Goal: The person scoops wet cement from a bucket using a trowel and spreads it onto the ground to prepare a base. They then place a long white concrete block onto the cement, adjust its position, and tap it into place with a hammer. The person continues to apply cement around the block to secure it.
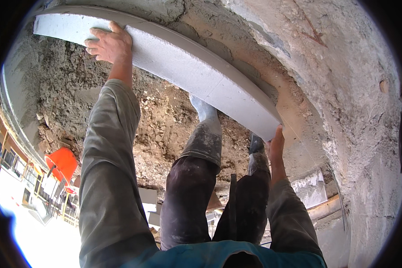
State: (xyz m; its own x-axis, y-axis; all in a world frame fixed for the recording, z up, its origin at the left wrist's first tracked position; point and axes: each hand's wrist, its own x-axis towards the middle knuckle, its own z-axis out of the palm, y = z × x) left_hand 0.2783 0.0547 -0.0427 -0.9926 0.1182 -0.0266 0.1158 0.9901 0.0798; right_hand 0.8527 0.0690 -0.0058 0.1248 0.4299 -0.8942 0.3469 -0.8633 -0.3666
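Note:
A long pale grey-white block [174, 60] lies diagonally across the top of the view, along a bed of grey mortar [263, 79]. My left hand [113, 44] holds it near its left end, fingers spread and bent over the face, thumb by the upper edge. My right hand [276, 143] grips the right end, its fingers partly hidden behind the block. A thin string [299, 140] runs from near that end down to the right. My legs in dusty boots [203, 125] are below the block, with the left foot partly hidden by it.
A rough concrete wall [353, 89] fills the right side. Rubble and soil [156, 120] lie beneath me. An orange object [61, 163] is at the lower left, beside a bright open area with structures. Pale pieces [306, 187] lie at lower right.

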